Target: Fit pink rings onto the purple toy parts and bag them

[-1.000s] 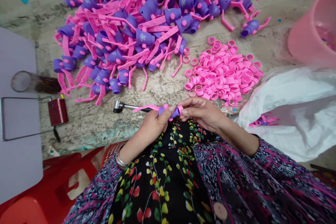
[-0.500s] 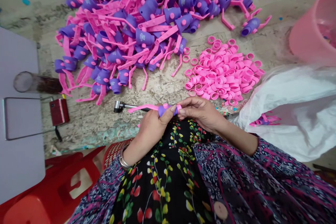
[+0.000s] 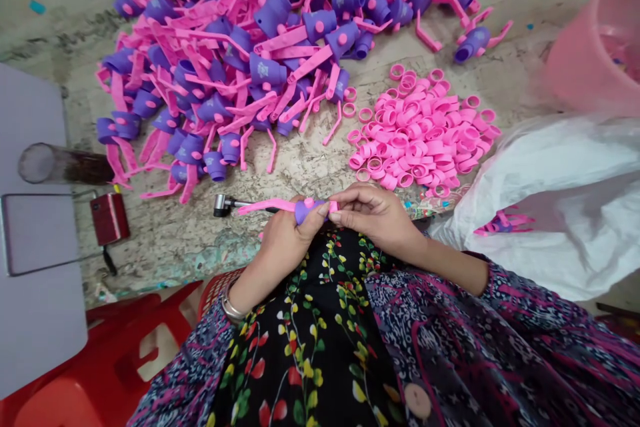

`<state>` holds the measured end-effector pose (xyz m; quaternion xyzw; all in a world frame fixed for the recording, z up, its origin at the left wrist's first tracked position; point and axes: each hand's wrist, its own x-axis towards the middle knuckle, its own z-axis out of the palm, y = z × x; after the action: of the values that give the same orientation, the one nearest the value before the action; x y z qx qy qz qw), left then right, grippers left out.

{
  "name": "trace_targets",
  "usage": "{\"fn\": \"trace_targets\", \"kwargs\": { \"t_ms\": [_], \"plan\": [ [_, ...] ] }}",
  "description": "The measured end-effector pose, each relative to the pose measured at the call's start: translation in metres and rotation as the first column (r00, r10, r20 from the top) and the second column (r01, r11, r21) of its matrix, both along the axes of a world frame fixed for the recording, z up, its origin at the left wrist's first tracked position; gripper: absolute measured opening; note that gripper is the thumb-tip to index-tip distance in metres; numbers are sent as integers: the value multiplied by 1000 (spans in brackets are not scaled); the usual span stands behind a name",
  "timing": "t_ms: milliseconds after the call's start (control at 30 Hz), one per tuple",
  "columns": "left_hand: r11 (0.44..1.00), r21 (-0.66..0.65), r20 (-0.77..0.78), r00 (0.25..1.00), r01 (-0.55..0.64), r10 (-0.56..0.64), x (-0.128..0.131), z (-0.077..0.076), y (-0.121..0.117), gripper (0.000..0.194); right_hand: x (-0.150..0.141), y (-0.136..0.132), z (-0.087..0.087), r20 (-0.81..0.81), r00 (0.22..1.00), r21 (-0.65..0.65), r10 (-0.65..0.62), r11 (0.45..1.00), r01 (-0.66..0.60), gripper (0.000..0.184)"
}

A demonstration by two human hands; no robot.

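Observation:
My left hand is closed around a purple plastic socket piece with a long pink arm that points left. At the right end of this piece sits a pink ring, pinched between the thumb and fingers of my right hand. Fingertips partly cover the spot where ring and socket meet, so how far the ring is on cannot be seen. Both hands are over my lap, at the table's near edge. Beyond them lies a heap of loose pink rings.
A large pile of purple-and-pink pieces spreads across the table. To the right are a white plastic sack and a pink bucket. Leftward lie a metal-headed tool, a red box-like device and a glass; red chairs stand below.
The view has shifted slightly, so most things appear a little further left. Both hands keep the same hold on the socket piece and the ring.

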<state>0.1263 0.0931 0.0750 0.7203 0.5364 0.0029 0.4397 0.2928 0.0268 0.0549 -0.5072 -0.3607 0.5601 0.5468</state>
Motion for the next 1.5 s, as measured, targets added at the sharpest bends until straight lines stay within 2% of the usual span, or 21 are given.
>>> {"fn": "trace_targets", "kwargs": {
  "t_ms": [67, 133, 233, 667, 967, 1167, 1333, 1500],
  "plan": [
    [984, -177, 158, 986, -20, 48, 0, -2, -2, 59, -1, 0, 6, 214, 976, 136, -38, 991, 9, 16],
    [952, -307, 255, 962, -16, 99, -1, -2, -4, 62, 0, -1, 11, 395, 916, 252, -73, 967, -32, 18],
    [918, -396, 325, 933, -15, 155, -1, 0, -6, 62, 3, -2, 15, 517, 851, 331, -97, 939, -94, 25],
    [873, -488, 387, 899, 9, 207, -2, -6, -4, 58, 7, -3, 16, 569, 820, 306, -58, 941, -146, 22],
    [835, -548, 427, 873, 43, 235, 0, -13, -6, 56, 9, -4, 14, 653, 758, 284, 13, 923, -261, 25],
    [805, -584, 466, 856, 107, 225, 1, -15, -3, 54, 10, -5, 13, 690, 724, 307, -8, 909, -283, 24],
    [769, -630, 464, 845, 104, 266, 1, -16, -3, 50, 10, -6, 11, 689, 724, 339, -26, 895, -289, 24],
    [733, -666, 456, 853, 137, 254, -1, -17, -1, 48, 10, -7, 10, 703, 709, 371, -47, 876, -309, 24]
  ]
}}
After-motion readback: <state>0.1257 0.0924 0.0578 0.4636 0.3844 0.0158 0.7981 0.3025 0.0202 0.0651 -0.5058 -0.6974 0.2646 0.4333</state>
